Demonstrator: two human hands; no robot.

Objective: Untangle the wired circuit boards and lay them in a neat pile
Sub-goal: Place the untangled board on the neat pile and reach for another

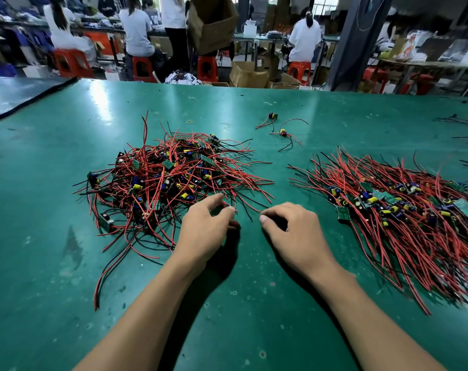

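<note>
Two heaps of wired circuit boards lie on the green counter point(67, 263). The tangled heap point(171, 178) sits just beyond and left of the hands, its wires pointing every way. The neat pile point(404, 210) lies to the right, its red wires combed toward the near right. The left hand point(206, 231) is nearer the tangle, its curled fingertips at the heap's near-right fringe among loose wire ends; whether it pinches one I cannot tell. The right hand point(294, 231) rests loosely curled just beside it, between the heaps, with nothing seen in its grasp. Two stray boards point(283, 133) lie farther off, apart from both heaps.
</note>
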